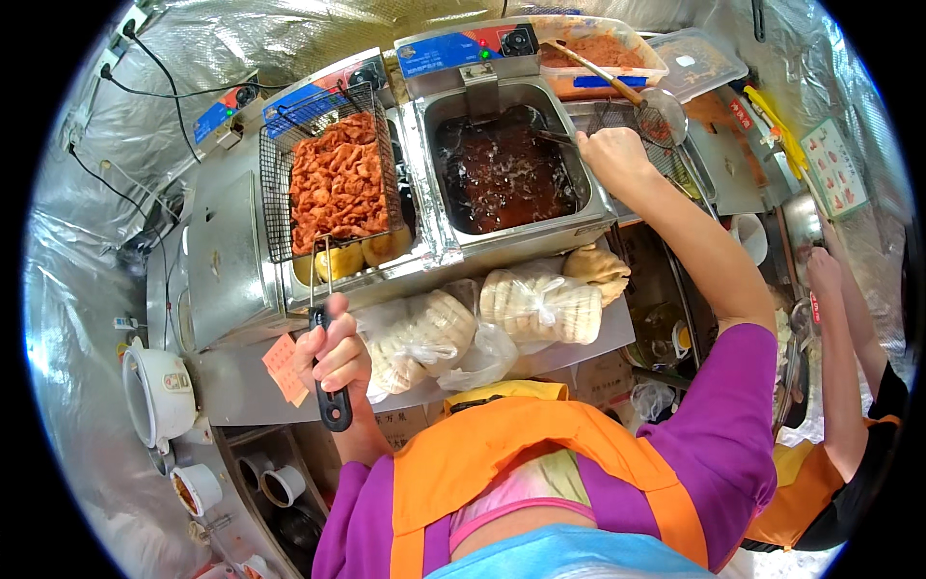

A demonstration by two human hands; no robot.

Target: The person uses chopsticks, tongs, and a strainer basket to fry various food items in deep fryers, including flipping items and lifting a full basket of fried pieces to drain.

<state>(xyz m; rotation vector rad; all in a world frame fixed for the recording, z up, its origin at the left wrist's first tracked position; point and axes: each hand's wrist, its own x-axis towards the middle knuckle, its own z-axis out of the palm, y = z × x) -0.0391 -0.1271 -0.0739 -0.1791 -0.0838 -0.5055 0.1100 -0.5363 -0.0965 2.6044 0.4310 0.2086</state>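
My left hand is wrapped round the black handle of a wire fry basket. Reddish-brown fried meat pieces fill the basket, which sits above the left fryer well. Below it, a few round yellow pieces show partly. My right hand is closed on a thin metal utensil at the right rim of the other fryer. That utensil reaches over dark, bubbling oil; its far end and exact kind are hidden.
Bagged pale food lies along the front ledge. Behind my right hand are a tub of orange-red mix and a wire skimmer. A white pot stands at left. A co-worker's arm works at far right.
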